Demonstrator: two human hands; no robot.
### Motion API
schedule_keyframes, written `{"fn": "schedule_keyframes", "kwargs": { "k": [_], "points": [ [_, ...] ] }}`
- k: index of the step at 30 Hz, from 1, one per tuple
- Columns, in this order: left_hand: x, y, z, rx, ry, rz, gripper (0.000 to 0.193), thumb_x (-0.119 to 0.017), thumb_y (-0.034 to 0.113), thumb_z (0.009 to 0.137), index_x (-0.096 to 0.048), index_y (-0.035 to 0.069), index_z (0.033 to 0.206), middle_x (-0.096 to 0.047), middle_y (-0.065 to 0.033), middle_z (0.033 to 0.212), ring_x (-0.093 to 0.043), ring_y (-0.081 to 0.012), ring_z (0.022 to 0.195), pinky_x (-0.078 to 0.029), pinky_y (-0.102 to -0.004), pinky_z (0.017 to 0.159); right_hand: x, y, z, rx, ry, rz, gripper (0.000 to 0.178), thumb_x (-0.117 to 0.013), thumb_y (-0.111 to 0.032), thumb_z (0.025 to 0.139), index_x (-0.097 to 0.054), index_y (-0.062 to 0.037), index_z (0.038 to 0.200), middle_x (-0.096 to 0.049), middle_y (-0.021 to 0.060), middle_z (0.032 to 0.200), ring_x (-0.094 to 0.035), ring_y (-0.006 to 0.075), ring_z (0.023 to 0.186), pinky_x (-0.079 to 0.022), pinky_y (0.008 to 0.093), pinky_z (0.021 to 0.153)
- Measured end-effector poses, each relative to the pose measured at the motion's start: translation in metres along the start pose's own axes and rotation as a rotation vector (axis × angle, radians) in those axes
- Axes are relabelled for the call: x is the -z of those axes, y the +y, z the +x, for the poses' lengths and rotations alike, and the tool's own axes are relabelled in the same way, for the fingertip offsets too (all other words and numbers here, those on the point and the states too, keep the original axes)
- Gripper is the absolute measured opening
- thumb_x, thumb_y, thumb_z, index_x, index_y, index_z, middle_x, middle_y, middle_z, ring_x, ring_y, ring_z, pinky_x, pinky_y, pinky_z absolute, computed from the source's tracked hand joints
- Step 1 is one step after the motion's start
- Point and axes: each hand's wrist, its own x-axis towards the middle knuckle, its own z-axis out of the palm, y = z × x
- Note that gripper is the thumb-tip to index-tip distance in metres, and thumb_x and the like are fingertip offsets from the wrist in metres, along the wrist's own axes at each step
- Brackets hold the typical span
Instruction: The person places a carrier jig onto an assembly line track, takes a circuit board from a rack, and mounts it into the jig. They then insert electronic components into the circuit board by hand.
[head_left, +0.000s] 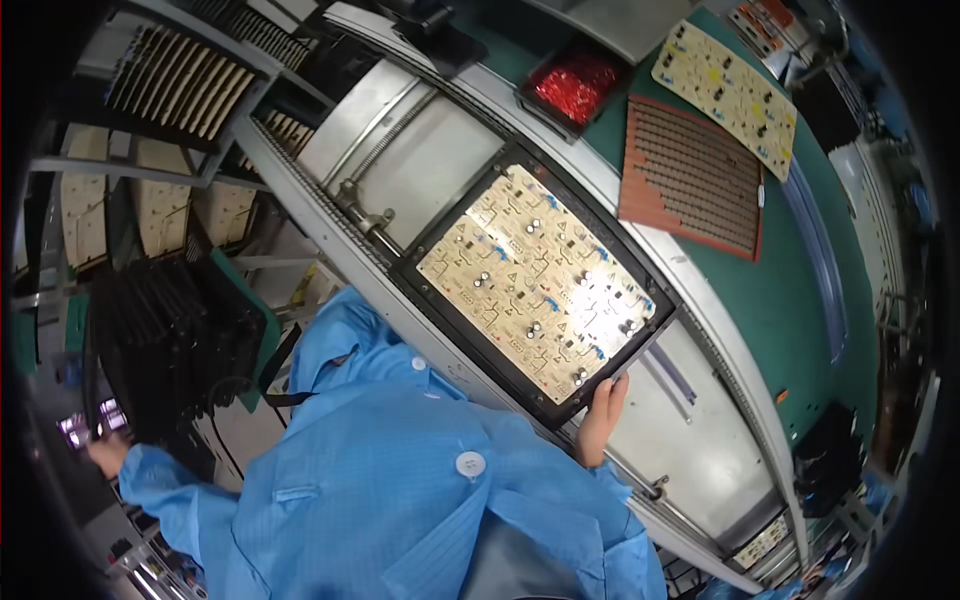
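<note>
A cream circuit board [540, 290] with blue, black and silver parts lies in a black carrier frame [490, 352] on the conveyor line in front of me. My right hand [602, 415] is at the frame's near right corner, its fingers closed on the edge. Far out to the left, my left hand [108, 456] is beside a small thing with lit pinkish panels [92, 424]. Its fingers are too small and dark to make out, so I cannot tell whether it holds that thing.
Beyond the conveyor's rail [700, 275], a green bench [800, 300] carries a red tray of small parts [575, 88], a brown slotted mat [690, 180] and another circuit board [725, 95]. At left stand racked boards [180, 80] and a stack of black frames [155, 335].
</note>
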Motion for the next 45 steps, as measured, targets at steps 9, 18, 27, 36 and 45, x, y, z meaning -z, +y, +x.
{"fn": "schedule_keyframes", "kwargs": {
  "k": [9, 18, 27, 36, 45],
  "points": [
    [0.040, 0.223, -0.048, -0.259, 0.340, -0.807, 0.029, -0.061, 0.011, 0.092, -0.062, -0.008, 0.113, -0.068, -0.0225, 0.106, -0.068, -0.0291, 0.096, -0.056, -0.0341, 0.085, 0.010, -0.004, -0.054, -0.239, 0.139, -0.039, 0.056, -0.055, -0.029, 0.100, -0.039, 0.0057, 0.141, -0.060, 0.0077, 0.119, -0.055, 0.0116, 0.099, -0.043, 0.0244, 0.087],
    [-0.090, 0.413, -0.070, 0.474, -1.260, -2.313, 0.063, -0.052, 0.010, 0.080, -0.037, 0.006, 0.141, -0.048, -0.0199, 0.139, -0.067, -0.0374, 0.092, -0.060, -0.0426, 0.065, 0.046, -0.026, -0.025, -0.021, 0.064, -0.062, 0.045, -0.051, -0.030, 0.102, -0.048, -0.0054, 0.138, -0.065, 0.0032, 0.110, -0.059, 0.0089, 0.091, -0.046, 0.0228, 0.075],
    [-0.143, 0.562, -0.110, -0.100, -1.720, -2.698, 0.069, -0.050, 0.001, 0.078, -0.024, -0.005, 0.142, -0.038, -0.0393, 0.138, -0.069, -0.0428, 0.085, -0.061, -0.0556, 0.078, -0.191, -0.127, 0.009, 0.553, -0.073, -0.178, 0.055, -0.040, -0.038, 0.104, -0.037, -0.0008, 0.144, -0.051, 0.0175, 0.135, -0.048, 0.0262, 0.126, -0.039, 0.0391, 0.106],
    [-0.148, 0.693, -0.096, -0.345, -2.409, -2.242, 0.047, -0.047, 0.011, 0.097, -0.029, -0.002, 0.139, -0.047, -0.0301, 0.134, -0.070, -0.0414, 0.083, -0.062, -0.0524, 0.076, -0.301, -0.097, 0.047, 0.253, -0.143, 0.176, 0.052, -0.048, -0.013, 0.101, -0.027, 0.0027, 0.145, -0.058, 0.0131, 0.110, -0.061, 0.0194, 0.090, -0.054, 0.0309, 0.078],
    [-0.145, 0.804, -0.102, -0.622, -2.302, -1.513, 0.043, -0.041, 0.041, 0.102, -0.044, 0.005, 0.125, -0.063, -0.0148, 0.098, -0.066, -0.0194, 0.060, -0.064, -0.0434, 0.065, -0.340, -0.053, 0.045, 0.255, 0.127, 0.028, 0.045, -0.042, -0.004, 0.100, -0.025, 0.0038, 0.142, -0.048, 0.0172, 0.127, -0.058, 0.0179, 0.097, -0.056, 0.0294, 0.078]
  ]
}}
